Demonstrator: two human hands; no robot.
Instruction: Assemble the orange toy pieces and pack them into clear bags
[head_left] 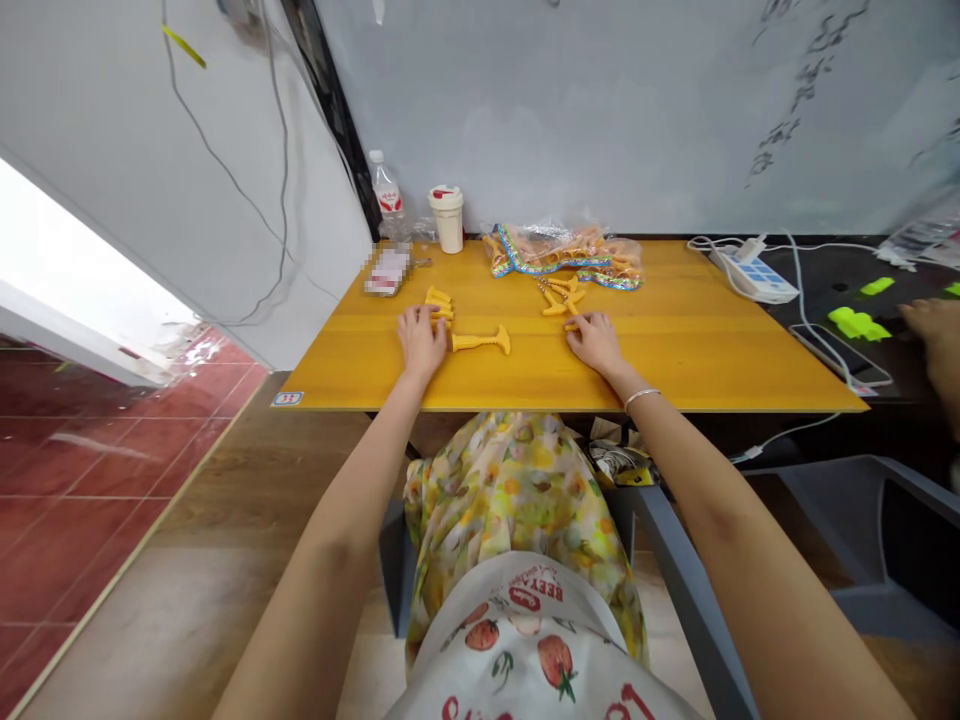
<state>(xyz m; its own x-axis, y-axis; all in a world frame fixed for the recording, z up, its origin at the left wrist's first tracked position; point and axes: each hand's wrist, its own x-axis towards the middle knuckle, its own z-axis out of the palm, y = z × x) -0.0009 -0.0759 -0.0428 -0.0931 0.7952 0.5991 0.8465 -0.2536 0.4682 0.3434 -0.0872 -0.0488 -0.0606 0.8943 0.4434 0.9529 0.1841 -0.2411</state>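
My left hand (pixel 423 343) rests on the table, its fingers loosely bent and touching a short row of yellow plastic pieces (pixel 439 298). Just right of it lies a yellow toy hammer (pixel 481 341), head to the right and grip end close to my thumb. My right hand (pixel 596 342) lies palm down, fingertips closed on a small yellow plastic piece (pixel 572 324), mostly hidden. Beyond that hand is a loose pile of yellow toy hammer parts (pixel 562 296), with a few dark spiral bits among them.
Clear plastic bags (pixel 562 250) of orange-yellow parts lie at the back. A lidded cup (pixel 448 220), a bottle (pixel 388 195) and a blurred-out flat item (pixel 388 270) stand back left. At right are a power strip (pixel 757 275), cables, a phone (pixel 840 356) and another person's hand (pixel 934 325).
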